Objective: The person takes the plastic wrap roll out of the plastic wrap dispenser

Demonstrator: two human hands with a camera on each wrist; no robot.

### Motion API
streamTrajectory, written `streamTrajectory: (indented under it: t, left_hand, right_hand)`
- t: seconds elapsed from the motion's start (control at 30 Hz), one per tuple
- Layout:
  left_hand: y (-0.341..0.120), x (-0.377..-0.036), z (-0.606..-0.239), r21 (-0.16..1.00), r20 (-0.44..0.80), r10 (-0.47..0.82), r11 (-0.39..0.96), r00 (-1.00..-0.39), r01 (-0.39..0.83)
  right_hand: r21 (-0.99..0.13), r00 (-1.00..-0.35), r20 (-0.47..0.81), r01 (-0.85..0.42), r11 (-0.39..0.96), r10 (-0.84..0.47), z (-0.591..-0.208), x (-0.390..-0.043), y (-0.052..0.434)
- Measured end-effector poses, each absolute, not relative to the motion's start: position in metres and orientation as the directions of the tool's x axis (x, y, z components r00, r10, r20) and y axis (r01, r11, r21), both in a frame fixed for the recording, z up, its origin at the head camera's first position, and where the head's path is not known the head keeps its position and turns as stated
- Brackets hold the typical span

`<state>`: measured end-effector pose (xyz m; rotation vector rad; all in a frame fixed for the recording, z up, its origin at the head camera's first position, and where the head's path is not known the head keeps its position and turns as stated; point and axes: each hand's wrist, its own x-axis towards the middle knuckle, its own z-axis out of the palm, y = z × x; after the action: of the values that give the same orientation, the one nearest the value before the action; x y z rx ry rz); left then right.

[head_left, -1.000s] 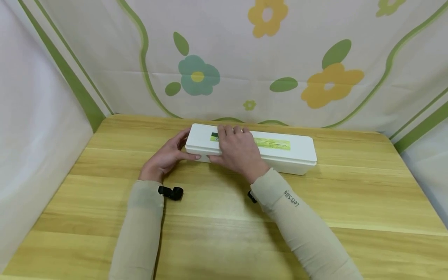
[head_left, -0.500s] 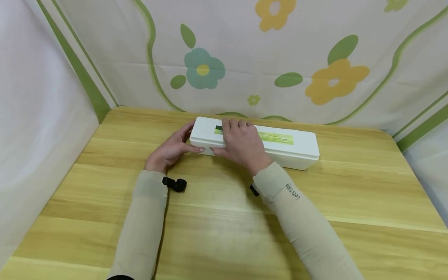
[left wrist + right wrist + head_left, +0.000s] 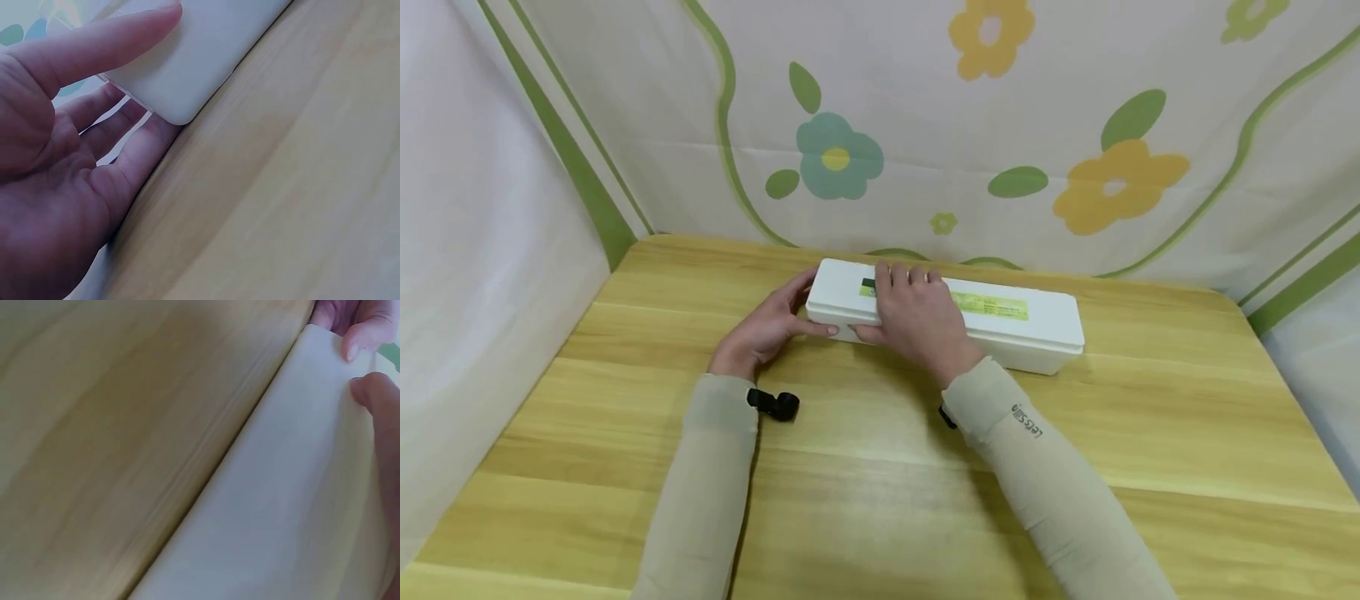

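White plastic, long and lidded: the box [image 3: 947, 321] is lying crosswise near the far edge of the wooden table [image 3: 1150, 433], just in front of the flowered backdrop [image 3: 1000, 125]. Both hands are working at its left end. The left hand [image 3: 763, 329] is cupping the end corner, thumb laid straight along the near side wall and fingers reaching round behind; the left wrist view is showing the fingers lying under and past the corner, only loosely bent. The right hand [image 3: 917, 321] is resting palm-down across the lid, fingers draped over the green label [image 3: 992, 306], thumb tucked against the front rim [image 3: 369, 387].

Judgement: the step in hand appears to be getting purchase on the lid at this end. The next move is likely calling for the left hand to be steadying the base while the right thumb is levering the rim upward.

Lid is sitting closed; no gap is showing.
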<state>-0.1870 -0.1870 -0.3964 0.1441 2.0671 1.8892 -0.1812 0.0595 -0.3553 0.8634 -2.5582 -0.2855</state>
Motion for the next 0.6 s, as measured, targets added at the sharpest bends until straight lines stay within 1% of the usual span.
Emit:
streamTrajectory:
  t: [0.1, 0.2, 0.6]
  left_hand:
    - [-0.186, -0.184, -0.397, 0.981, -0.183, 0.29, 0.113, -0.939, -0.156]
    - [-0.185, -0.18, -0.398, 0.982, -0.178, 0.288, 0.115, -0.941, -0.151]
    - [-0.18, -0.179, -0.399, 0.985, -0.153, 0.303, 0.119, -0.941, -0.122]
  right_hand:
    - [0.347, -0.706, 0.337, -0.522, 0.779, -0.623, -0.357, -0.179, 0.06]
    - [0.354, -0.707, 0.337, -0.517, 0.78, -0.622, -0.358, -0.176, 0.062]
    - [0.241, -0.777, 0.287, -0.508, 0.827, -0.56, -0.351, -0.17, 0.067]
